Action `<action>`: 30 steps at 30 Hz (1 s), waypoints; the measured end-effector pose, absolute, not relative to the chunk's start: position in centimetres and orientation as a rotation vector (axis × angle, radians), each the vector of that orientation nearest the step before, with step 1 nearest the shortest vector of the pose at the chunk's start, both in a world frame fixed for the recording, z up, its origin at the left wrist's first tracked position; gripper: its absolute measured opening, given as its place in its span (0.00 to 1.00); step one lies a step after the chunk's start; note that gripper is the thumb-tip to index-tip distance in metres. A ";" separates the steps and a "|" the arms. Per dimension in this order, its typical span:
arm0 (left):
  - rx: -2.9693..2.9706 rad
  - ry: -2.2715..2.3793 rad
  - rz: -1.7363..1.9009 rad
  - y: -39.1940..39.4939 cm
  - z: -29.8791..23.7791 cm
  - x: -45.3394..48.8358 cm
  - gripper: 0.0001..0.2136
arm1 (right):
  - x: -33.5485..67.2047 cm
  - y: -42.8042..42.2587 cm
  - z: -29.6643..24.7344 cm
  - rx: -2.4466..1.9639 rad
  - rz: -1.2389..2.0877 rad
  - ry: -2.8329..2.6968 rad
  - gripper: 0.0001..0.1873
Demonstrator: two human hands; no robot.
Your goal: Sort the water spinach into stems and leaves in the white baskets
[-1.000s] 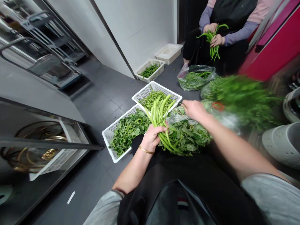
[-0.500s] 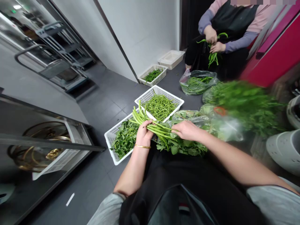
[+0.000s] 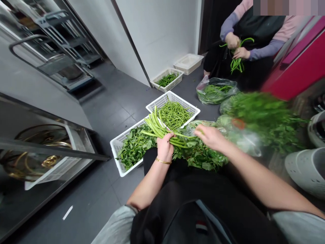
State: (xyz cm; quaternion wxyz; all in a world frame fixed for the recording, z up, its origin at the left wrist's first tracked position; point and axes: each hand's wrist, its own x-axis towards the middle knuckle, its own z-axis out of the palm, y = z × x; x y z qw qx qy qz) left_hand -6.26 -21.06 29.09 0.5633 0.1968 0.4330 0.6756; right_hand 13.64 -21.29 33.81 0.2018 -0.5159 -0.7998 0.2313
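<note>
My left hand (image 3: 165, 147) is closed round a bundle of green leafy stalks (image 3: 157, 127) whose cut ends point up and left; the leafy ends lie over my lap. My right hand (image 3: 209, 136) sits just to the right of the bundle, above its leaves, fingers curled in a pinch on a bit of green I cannot make out. Below the bundle stands a white basket of plucked leaves (image 3: 117, 146), and beyond it a white basket of stalk pieces (image 3: 188, 106). A clear bag of leafy greens (image 3: 238, 134) lies right of my right hand.
Across from me a seated person (image 3: 254, 37) holds green stalks in both hands. Near them lie a plastic bag of greens (image 3: 215, 89), a small basket of cut greens (image 3: 166, 80) and an empty white basket (image 3: 188, 63). A steel rack (image 3: 50, 149) stands left, a red cabinet (image 3: 299, 64) right.
My left hand tipped the bundle from upright to lying leftward. My right hand came in from the bag to the bundle, then shifted slightly right. The view drifted a little.
</note>
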 end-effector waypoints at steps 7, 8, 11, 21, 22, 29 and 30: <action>0.478 0.930 1.377 -22.1 30.1 -6.7 0.09 | 8.6 -22.4 31.9 -1.053 0.463 -2.574 0.15; 0.450 0.912 1.350 -22.1 30.1 -6.8 0.10 | 8.8 -23.1 31.8 -1.016 0.475 -2.460 0.17; 0.364 0.875 1.309 -21.9 29.7 -6.9 0.10 | 10.8 -25.2 32.9 -1.046 0.514 -2.059 0.17; 0.555 0.750 1.155 -23.1 29.3 -7.5 0.15 | 10.2 -22.0 33.8 -1.386 1.016 -2.099 0.13; 0.547 0.765 1.179 -23.1 29.3 -7.4 0.15 | 9.0 -21.7 33.4 -1.356 1.021 -2.177 0.15; 0.443 0.844 1.219 -22.1 27.7 -10.0 0.14 | 9.5 -17.5 34.5 -1.319 0.908 -2.507 0.14; 0.383 0.868 1.239 -21.9 27.2 -10.8 0.15 | 10.3 -16.3 35.2 -1.354 0.927 -2.498 0.14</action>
